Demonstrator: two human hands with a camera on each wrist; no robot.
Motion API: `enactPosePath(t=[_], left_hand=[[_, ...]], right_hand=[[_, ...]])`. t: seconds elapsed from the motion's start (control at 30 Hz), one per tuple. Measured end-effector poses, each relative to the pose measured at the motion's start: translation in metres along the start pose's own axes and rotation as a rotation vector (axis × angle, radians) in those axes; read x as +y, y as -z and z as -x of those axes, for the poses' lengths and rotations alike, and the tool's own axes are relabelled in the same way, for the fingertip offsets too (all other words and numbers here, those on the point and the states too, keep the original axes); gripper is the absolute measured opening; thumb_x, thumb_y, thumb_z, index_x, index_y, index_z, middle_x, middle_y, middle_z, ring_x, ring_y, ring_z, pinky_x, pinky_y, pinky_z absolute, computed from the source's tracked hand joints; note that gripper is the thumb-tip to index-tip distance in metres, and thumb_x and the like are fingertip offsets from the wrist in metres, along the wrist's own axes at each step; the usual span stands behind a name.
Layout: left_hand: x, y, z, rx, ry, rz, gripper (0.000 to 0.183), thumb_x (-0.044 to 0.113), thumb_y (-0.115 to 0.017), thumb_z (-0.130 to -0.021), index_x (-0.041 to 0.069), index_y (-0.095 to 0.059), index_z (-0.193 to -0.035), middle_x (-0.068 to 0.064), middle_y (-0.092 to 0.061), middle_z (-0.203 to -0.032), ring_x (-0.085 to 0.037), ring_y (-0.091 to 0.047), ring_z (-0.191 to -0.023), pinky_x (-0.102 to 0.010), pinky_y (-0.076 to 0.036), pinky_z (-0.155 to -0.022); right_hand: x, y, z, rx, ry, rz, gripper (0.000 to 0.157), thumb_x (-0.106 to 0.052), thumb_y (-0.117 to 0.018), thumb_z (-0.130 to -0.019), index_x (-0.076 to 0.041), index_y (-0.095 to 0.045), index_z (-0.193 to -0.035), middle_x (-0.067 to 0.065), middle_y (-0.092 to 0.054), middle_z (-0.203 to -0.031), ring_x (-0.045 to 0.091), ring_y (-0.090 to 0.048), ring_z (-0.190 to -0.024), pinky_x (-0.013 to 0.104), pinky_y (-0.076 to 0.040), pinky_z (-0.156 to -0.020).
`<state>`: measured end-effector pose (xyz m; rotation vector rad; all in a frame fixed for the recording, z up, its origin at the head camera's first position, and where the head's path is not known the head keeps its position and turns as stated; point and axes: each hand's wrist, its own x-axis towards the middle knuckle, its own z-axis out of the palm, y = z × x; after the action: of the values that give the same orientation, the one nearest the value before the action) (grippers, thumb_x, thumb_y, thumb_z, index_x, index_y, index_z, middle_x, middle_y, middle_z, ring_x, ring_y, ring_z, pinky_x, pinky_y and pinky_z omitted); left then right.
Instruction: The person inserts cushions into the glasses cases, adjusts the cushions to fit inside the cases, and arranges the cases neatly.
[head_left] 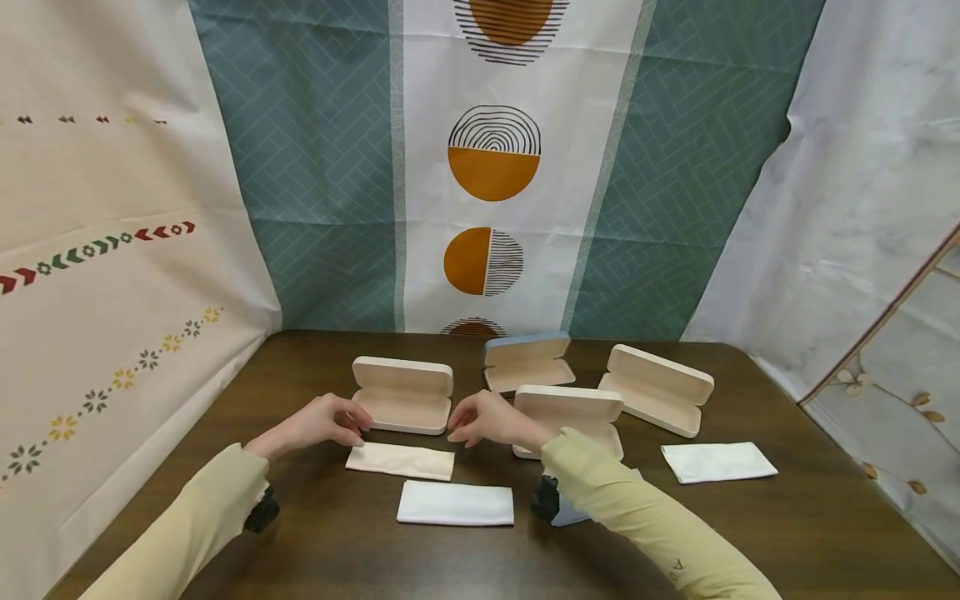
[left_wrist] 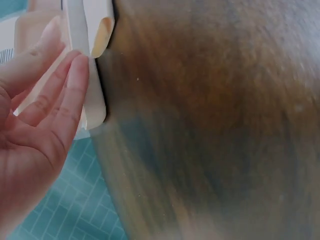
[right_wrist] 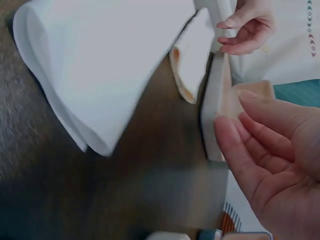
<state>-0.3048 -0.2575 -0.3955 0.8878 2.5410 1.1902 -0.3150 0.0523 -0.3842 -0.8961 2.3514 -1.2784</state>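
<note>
A cream glasses case (head_left: 402,408) stands with its lid up at the left of the table. My left hand (head_left: 332,421) is at its front left corner, with thumb and fingers parted and nothing held. At the opposite front corner hovers my right hand (head_left: 491,419), its fingers loosely bent and nothing between them. In the right wrist view that thumb and forefinger overlap the case's edge (right_wrist: 214,107). Just in front of the case lies a folded cream cloth (head_left: 401,461), close below my left fingertips. A folded white cloth (head_left: 455,504) is nearer to me.
Behind my right wrist sits another opened cream case (head_left: 566,404). Farther back are a blue case (head_left: 528,367) and a third cream case (head_left: 660,387), both open. A white cloth (head_left: 720,462) lies at the right. My right sleeve partly covers a blue cloth (head_left: 570,512).
</note>
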Motion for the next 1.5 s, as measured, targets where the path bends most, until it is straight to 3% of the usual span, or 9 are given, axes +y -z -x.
enactPosePath(t=[0.27, 0.53, 0.77, 1.0, 1.2, 1.3, 1.5], left_hand=[[-0.006, -0.006, -0.004, -0.021, -0.014, -0.030, 0.024, 0.004, -0.075, -0.071, -0.004, -0.065, -0.092, -0.009, -0.063, -0.084, -0.019, -0.059, -0.072, -0.028, -0.048, -0.063], [-0.001, -0.010, -0.008, 0.003, -0.023, -0.141, 0.018, 0.000, -0.077, -0.067, 0.001, -0.066, -0.082, -0.001, -0.059, -0.072, -0.012, -0.053, -0.063, -0.026, -0.046, -0.057], [0.000, -0.011, -0.006, -0.006, 0.023, -0.133, 0.015, 0.003, -0.076, -0.069, 0.004, -0.063, -0.075, 0.003, -0.052, -0.063, -0.011, -0.047, -0.057, -0.025, -0.042, -0.049], [0.005, -0.005, -0.004, -0.052, 0.043, -0.076, 0.015, 0.000, -0.071, -0.072, 0.004, -0.057, -0.075, 0.001, -0.053, -0.066, -0.013, -0.049, -0.060, -0.025, -0.042, -0.052], [0.005, 0.005, -0.005, -0.066, 0.019, 0.078, 0.011, -0.003, -0.066, -0.078, -0.002, -0.056, -0.083, -0.006, -0.056, -0.072, -0.017, -0.054, -0.064, -0.032, -0.048, -0.056], [0.004, 0.010, -0.005, -0.025, 0.050, 0.159, 0.011, -0.001, -0.064, -0.080, -0.004, -0.056, -0.086, -0.008, -0.057, -0.076, -0.019, -0.054, -0.068, -0.037, -0.050, -0.060], [0.001, 0.015, -0.006, 0.144, 0.170, 0.371, 0.019, 0.003, -0.062, -0.085, -0.007, -0.053, -0.098, -0.013, -0.056, -0.088, -0.021, -0.054, -0.075, -0.036, -0.049, -0.069]], right_hand=[[0.000, -0.016, -0.003, -0.025, -0.092, 0.063, 0.015, -0.001, -0.075, -0.072, 0.004, -0.066, -0.084, 0.006, -0.062, -0.068, 0.023, -0.062, -0.059, 0.030, -0.051, -0.055], [-0.001, -0.026, -0.007, -0.032, -0.078, 0.207, 0.012, -0.002, -0.077, -0.070, -0.001, -0.065, -0.075, 0.001, -0.058, -0.061, 0.015, -0.058, -0.051, 0.025, -0.049, -0.050], [-0.002, -0.028, -0.010, -0.042, -0.080, 0.251, 0.015, -0.002, -0.077, -0.070, -0.004, -0.062, -0.070, -0.002, -0.056, -0.060, 0.012, -0.054, -0.051, 0.022, -0.047, -0.048], [-0.001, -0.024, -0.010, -0.073, -0.076, 0.119, 0.011, 0.003, -0.072, -0.073, -0.002, -0.062, -0.074, 0.003, -0.058, -0.063, 0.018, -0.058, -0.057, 0.027, -0.050, -0.052], [0.004, -0.019, -0.010, -0.055, -0.095, -0.072, 0.010, 0.008, -0.069, -0.074, 0.002, -0.062, -0.079, 0.007, -0.058, -0.068, 0.018, -0.057, -0.060, 0.033, -0.051, -0.057], [0.006, -0.015, -0.012, -0.030, -0.092, -0.152, 0.010, 0.009, -0.068, -0.075, 0.004, -0.061, -0.082, 0.007, -0.057, -0.070, 0.016, -0.056, -0.062, 0.034, -0.052, -0.059], [0.004, -0.011, -0.017, 0.055, -0.094, -0.283, 0.013, 0.009, -0.065, -0.078, 0.007, -0.059, -0.089, 0.008, -0.057, -0.076, 0.018, -0.058, -0.068, 0.036, -0.051, -0.064]])
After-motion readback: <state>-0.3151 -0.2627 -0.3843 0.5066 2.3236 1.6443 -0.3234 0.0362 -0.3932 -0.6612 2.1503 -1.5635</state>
